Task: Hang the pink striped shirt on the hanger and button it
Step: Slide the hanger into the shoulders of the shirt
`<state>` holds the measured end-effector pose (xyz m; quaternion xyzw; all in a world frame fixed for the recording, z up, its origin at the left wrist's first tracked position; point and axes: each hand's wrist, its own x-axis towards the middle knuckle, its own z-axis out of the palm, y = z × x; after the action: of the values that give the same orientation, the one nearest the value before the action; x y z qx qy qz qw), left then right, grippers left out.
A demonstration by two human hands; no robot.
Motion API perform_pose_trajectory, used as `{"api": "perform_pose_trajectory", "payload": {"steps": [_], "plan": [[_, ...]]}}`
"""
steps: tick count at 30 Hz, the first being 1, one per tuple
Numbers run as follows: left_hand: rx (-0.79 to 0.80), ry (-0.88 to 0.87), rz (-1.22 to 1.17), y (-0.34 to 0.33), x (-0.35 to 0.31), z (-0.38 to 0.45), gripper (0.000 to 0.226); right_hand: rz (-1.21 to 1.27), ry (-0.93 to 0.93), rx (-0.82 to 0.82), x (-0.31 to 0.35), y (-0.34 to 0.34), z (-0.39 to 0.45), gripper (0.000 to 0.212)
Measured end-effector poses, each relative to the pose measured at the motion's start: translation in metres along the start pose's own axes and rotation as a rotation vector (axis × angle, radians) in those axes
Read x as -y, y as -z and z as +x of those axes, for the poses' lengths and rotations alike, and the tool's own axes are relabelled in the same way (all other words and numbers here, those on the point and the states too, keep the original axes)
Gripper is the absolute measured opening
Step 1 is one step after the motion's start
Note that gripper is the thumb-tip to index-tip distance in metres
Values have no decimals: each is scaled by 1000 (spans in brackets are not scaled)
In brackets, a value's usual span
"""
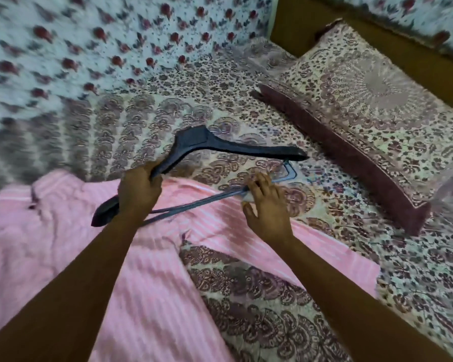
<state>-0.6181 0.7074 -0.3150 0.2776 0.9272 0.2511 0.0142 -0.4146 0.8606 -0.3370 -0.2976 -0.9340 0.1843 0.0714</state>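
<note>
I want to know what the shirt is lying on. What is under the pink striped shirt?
The pink striped shirt lies spread on a paisley-print bedsheet, which shows all around it and between its front panels. Whatever lies directly beneath the fabric is covered.

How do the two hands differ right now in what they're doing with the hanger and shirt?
The left hand is curled round the hanger at one shoulder arm and holds it above the shirt; the right hand is low at the shirt's upper edge. The left hand's fingers are wrapped tight; the right hand's fingers reach forward at the hanger's thin lower bar. Blur hides whether the right hand pinches anything. Both are over the bed.
</note>
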Motion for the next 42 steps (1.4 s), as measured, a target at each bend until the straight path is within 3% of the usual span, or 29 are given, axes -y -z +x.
{"api": "perform_pose_trajectory", "payload": {"steps": [6, 13, 20, 31, 36, 38, 42], "plan": [[-135, 268, 35, 86, 118, -51, 28, 117, 189, 25, 120, -39, -2, 55], [-241, 430, 80, 171, 247, -113, 25, 215, 267, 87, 236, -88, -18, 57], [-283, 583, 63, 214, 316, -145, 27, 210, 339, 110, 314, -128, -29, 60], [-354, 632, 53, 221, 370, -155, 25, 348, 89, 207, 349, -185, -8, 64], [-354, 591, 62, 222, 392, -158, 18, 322, -20, 359, 356, -215, -1, 43], [-369, 603, 56, 224, 395, -160, 19, 277, -17, 347, 360, -225, -1, 37], [-362, 604, 91, 224, 400, -161, 20, 61, -18, 228, 367, -234, 1, 55]]}}
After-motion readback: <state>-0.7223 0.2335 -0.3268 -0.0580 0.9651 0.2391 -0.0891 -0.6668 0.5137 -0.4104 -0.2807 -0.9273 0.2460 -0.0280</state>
